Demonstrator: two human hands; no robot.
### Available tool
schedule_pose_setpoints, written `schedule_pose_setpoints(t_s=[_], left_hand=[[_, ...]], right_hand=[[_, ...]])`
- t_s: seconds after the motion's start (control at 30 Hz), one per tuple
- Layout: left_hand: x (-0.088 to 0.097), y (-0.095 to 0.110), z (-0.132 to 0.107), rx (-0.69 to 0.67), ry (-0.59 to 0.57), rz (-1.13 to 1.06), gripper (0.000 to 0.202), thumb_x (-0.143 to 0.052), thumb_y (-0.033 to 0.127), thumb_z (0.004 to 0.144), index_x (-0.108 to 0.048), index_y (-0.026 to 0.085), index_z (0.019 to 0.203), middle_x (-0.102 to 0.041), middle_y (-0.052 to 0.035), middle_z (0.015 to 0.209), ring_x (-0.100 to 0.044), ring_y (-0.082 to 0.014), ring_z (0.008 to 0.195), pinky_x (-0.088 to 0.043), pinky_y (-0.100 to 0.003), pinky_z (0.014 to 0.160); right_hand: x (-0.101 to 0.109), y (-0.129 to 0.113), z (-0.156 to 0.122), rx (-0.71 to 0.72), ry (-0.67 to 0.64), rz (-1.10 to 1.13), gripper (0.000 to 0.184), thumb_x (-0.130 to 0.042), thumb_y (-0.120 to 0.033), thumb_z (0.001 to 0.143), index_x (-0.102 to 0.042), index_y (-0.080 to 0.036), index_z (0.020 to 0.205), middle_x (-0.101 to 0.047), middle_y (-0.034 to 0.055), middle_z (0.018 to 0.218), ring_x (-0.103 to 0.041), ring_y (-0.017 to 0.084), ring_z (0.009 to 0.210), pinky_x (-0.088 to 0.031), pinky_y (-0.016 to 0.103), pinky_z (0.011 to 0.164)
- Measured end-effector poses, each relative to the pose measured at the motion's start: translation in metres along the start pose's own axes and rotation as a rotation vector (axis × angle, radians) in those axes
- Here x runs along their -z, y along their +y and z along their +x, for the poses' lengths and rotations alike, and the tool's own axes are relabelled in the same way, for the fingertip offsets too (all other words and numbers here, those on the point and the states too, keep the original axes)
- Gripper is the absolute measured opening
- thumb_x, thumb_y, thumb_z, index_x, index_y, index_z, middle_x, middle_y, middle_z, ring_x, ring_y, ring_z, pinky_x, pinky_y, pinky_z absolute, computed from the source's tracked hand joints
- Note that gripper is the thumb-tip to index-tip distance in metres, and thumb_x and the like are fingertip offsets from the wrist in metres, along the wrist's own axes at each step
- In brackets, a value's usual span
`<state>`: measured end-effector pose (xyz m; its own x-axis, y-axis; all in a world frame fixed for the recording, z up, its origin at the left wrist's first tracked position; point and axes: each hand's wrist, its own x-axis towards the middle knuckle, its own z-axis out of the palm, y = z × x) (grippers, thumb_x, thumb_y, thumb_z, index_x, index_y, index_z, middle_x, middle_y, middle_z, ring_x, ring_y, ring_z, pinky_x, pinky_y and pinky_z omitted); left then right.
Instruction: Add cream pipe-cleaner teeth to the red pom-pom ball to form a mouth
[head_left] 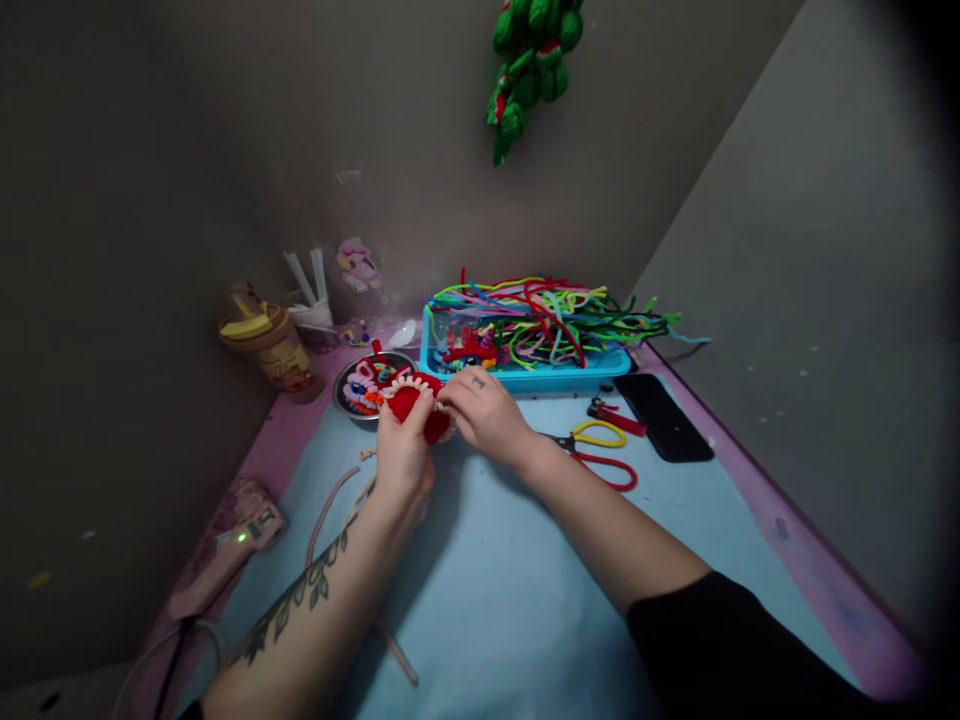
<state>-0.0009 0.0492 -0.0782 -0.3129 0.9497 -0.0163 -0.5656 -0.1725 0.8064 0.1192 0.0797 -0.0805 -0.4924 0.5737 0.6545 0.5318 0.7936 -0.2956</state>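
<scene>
Above the far middle of the table, my left hand (405, 440) grips a red fuzzy piece with a cream scalloped edge (406, 399), thumb pressed on its front. The fingers of my right hand (484, 410) are pinched together at the piece's right side, on its cream trim. Just behind the piece sits a round metal bowl (346, 405) with small colourful fuzzy shapes in it. Beneath my left forearm a pale pipe cleaner (330, 503) trails across the table.
Many coloured pipe cleaners (547, 310) fill a blue tray (525, 381) at the back. Scissors (600, 435), a red lighter (619, 417) and a black phone (664, 418) lie to the right. A lidded cup (281, 350) and a pink glue gun (214, 580) stand left.
</scene>
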Motion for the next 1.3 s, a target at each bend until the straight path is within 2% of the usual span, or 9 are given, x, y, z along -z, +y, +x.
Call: schedule_pose_setpoints(t_s=[0.13,0.37,0.5,0.6,0.77,0.87,1.0,1.2,1.3], left_hand=[[0.001,0.000,0.001,0.035,-0.011,0.009,0.037,-0.084,0.027,0.060,-0.061,0.016,0.087,-0.066,0.0016,0.078,-0.060,-0.0103,0.069,-0.047,-0.023,0.070],[0.004,0.000,0.002,0.063,-0.056,0.079,0.043,-0.088,0.025,0.052,-0.062,0.015,0.084,-0.066,0.0013,0.076,-0.059,-0.0101,0.066,-0.048,-0.022,0.065],[0.005,0.003,0.006,0.095,-0.082,0.106,0.041,-0.088,0.024,0.053,-0.062,0.015,0.083,-0.067,0.0001,0.075,-0.060,-0.0113,0.065,-0.048,-0.024,0.065],[0.005,0.009,0.010,0.110,-0.042,0.058,0.041,-0.087,0.023,0.051,-0.063,0.015,0.083,-0.068,0.0003,0.076,-0.062,-0.0121,0.067,-0.049,-0.025,0.067],[0.003,0.019,0.013,0.101,0.031,-0.041,0.040,-0.086,0.016,0.046,-0.062,0.019,0.077,-0.066,0.0046,0.071,-0.061,-0.0114,0.064,-0.048,-0.024,0.065],[0.001,0.020,0.012,0.106,0.041,-0.031,0.039,-0.085,0.016,0.046,-0.061,0.018,0.077,-0.067,0.0028,0.073,-0.062,-0.0132,0.067,-0.049,-0.026,0.067],[0.000,0.019,0.011,0.109,0.007,0.009,0.036,-0.082,0.015,0.049,-0.061,0.017,0.078,-0.067,0.0017,0.074,-0.062,-0.0131,0.068,-0.049,-0.027,0.070],[0.003,0.018,0.012,0.043,-0.014,0.071,0.035,-0.080,0.018,0.054,-0.060,0.017,0.082,-0.066,0.0004,0.077,-0.063,-0.0154,0.072,-0.050,-0.031,0.076],[0.003,0.017,0.011,-0.002,-0.044,0.109,0.032,-0.079,0.019,0.057,-0.060,0.016,0.083,-0.066,-0.0003,0.079,-0.063,-0.0155,0.072,-0.049,-0.031,0.076]], right_hand=[[0.004,0.002,0.000,0.033,-0.013,-0.002,0.012,-0.051,-0.018,0.092,-0.063,-0.019,0.092,-0.065,0.0103,0.096,-0.052,0.024,0.093,-0.044,0.037,0.084],[0.004,0.006,0.001,-0.059,-0.050,0.066,0.014,-0.054,-0.013,0.087,-0.064,-0.020,0.081,-0.065,0.0077,0.088,-0.054,0.023,0.089,-0.045,0.038,0.084],[0.004,0.006,0.005,-0.235,-0.050,0.343,0.014,-0.059,-0.007,0.081,-0.067,-0.019,0.082,-0.066,0.0020,0.083,-0.060,0.016,0.081,-0.047,0.030,0.077],[0.005,0.003,0.007,-0.369,-0.010,0.452,0.013,-0.061,-0.009,0.079,-0.067,-0.018,0.087,-0.066,0.0009,0.084,-0.060,0.014,0.077,-0.046,0.026,0.070],[0.003,-0.001,0.005,-0.293,-0.027,0.352,0.014,-0.066,-0.014,0.074,-0.059,-0.018,0.086,-0.060,0.0012,0.084,-0.056,0.016,0.081,-0.044,0.028,0.074],[-0.002,0.000,0.002,-0.285,-0.035,0.298,0.016,-0.059,-0.011,0.075,-0.057,-0.019,0.088,-0.059,0.0024,0.087,-0.055,0.018,0.083,-0.044,0.029,0.075],[-0.007,0.003,0.000,-0.320,-0.001,0.280,0.019,-0.050,-0.006,0.075,-0.055,-0.019,0.088,-0.061,0.0029,0.085,-0.056,0.018,0.080,-0.043,0.029,0.072],[-0.004,0.007,0.001,-0.420,0.055,0.353,0.007,-0.058,-0.014,0.079,-0.056,-0.020,0.082,-0.061,-0.0008,0.077,-0.056,0.014,0.072,-0.043,0.025,0.067],[-0.001,0.006,0.002,-0.398,0.044,0.303,0.006,-0.058,-0.014,0.080,-0.058,-0.020,0.080,-0.060,0.0002,0.076,-0.056,0.015,0.073,-0.043,0.026,0.067]])
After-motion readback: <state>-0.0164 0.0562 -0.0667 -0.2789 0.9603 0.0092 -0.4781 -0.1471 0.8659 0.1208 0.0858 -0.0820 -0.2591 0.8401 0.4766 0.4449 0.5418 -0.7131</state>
